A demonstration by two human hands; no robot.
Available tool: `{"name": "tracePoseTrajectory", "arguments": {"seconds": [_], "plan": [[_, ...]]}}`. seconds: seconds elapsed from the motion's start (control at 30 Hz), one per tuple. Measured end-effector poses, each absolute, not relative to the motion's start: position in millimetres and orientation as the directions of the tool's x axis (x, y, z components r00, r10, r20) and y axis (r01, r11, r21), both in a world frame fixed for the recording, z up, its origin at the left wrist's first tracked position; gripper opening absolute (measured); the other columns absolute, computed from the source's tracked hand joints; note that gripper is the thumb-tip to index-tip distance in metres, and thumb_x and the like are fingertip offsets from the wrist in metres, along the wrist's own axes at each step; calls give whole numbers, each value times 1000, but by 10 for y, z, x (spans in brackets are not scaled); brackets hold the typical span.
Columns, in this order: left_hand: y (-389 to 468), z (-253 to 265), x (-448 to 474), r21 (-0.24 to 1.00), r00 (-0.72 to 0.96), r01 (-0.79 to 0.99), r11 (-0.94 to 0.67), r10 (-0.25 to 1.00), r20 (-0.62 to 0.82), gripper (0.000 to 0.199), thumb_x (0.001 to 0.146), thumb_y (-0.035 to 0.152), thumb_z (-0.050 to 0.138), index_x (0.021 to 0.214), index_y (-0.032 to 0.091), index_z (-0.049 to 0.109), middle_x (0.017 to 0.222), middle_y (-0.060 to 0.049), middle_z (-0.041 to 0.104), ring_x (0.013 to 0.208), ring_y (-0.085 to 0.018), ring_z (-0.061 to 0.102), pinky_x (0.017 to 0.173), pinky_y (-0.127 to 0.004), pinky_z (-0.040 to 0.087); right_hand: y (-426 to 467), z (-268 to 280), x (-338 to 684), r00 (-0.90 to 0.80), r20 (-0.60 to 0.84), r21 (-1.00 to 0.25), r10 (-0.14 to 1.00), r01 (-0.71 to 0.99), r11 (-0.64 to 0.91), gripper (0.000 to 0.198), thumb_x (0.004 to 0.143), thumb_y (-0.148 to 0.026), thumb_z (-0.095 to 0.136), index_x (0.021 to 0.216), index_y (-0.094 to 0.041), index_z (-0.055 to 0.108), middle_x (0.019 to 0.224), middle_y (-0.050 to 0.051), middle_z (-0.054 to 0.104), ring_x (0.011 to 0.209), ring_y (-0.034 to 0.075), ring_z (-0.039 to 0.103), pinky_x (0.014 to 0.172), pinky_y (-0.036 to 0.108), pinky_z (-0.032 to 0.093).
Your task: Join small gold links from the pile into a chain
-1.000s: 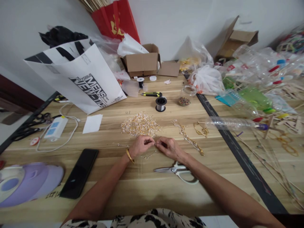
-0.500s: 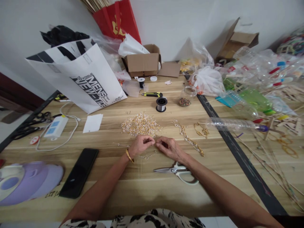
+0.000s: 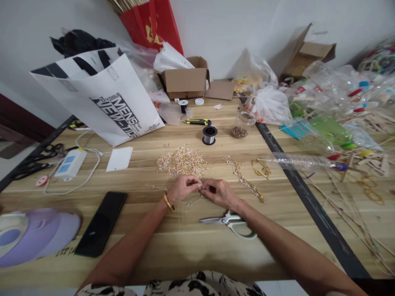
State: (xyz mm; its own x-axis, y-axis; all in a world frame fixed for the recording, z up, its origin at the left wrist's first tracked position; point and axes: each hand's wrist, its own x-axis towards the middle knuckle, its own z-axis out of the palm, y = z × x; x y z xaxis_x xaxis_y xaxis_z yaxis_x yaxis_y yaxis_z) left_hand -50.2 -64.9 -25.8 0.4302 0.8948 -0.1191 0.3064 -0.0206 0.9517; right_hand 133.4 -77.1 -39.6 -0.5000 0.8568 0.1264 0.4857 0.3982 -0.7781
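the left hand and the right hand meet over the wooden table, their fingertips close together, each with thumb and forefinger drawn in. whatever may be between them is too small to make out, so i cannot tell whether either hand grips anything. a gold bracelet circles the left wrist.

taking the meeting point of the fingertips as the middle of the clock, the heap of tiny gold and pale pieces lies at eleven o'clock, just beyond the left hand. a short beaded chain lies at seven, near both hands. the scissors rest between four and five, the handles beside the right forearm. at three, well apart from the fingers, are long gold and silver chains, with a small gold chain just past them.

a spool of wire stands at twelve, with a yellow and black cutter behind it. a clear jar with small beads in its bottom is at one. a dark phone lies between eight and nine, and a white paper bag stands at ten.
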Motion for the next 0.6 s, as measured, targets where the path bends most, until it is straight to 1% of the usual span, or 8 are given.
{"name": "tracePoseTrajectory", "arguments": {"seconds": [0.13,0.3,0.6], "plan": [[-645,-264,-518,947,419,320,-38,902,-105,17,74,27,62,74,10,66,67,-4,65,63,-12,58,61,-21,46,-768,-405,1338,-509,116,-795,853,467,387,14,81,-25,55,76,-16,64,61,-2,58,53,9,46,51,18,31],[-646,-235,-531,921,402,382,-73,911,-95,16,75,25,61,74,11,66,67,-3,65,62,-11,57,59,-20,44,-764,-400,1345,-512,105,-821,853,439,365,14,82,-25,53,79,-16,63,64,-2,59,54,9,46,52,19,32],[-614,-247,-575,917,438,391,-84,893,-105,14,74,22,62,79,10,69,76,-6,70,68,-14,61,64,-23,46,-766,-405,1348,-518,123,-825,847,421,377,18,86,-25,48,81,-16,62,66,-1,58,54,9,44,51,19,31]]}}
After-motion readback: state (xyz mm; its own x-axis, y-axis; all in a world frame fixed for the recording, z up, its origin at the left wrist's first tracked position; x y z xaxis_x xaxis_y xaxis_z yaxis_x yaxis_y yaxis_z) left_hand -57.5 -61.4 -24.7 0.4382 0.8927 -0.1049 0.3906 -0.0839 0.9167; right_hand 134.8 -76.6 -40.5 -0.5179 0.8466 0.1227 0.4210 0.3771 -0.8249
